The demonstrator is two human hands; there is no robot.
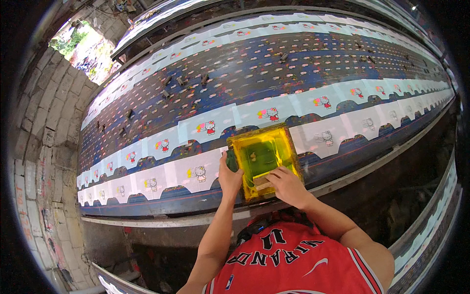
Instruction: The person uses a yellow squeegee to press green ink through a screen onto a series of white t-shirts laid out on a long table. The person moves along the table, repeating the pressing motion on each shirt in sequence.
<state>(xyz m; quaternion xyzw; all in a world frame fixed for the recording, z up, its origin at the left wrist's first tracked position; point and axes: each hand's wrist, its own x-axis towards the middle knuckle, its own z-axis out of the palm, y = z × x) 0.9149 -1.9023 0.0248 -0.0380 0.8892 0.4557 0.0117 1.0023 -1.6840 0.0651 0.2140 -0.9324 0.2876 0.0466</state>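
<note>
My left hand [230,174] grips the left side of a yellow printing screen [285,139], which lies on the lower row of cut fabric pieces. Green-looking ink or mesh fills the screen's middle. My right hand [286,185] is closed on a wooden squeegee [263,182] inside the lower part of the screen. Pale pink pieces [352,134] in that row, either side of the screen, carry cartoon cat prints, some faint, some partly coloured. Just above, pale blue pieces [186,136] carry fuller red and coloured versions of the print. What lies directly under the screen is hidden.
The long dark table [230,66] is speckled with ink marks, with several small dark clips [204,78] and more fabric strips along its far edge. A block wall [49,122] with an opening stands at left. Another rack [431,230] shows at lower right, below the table's front rail.
</note>
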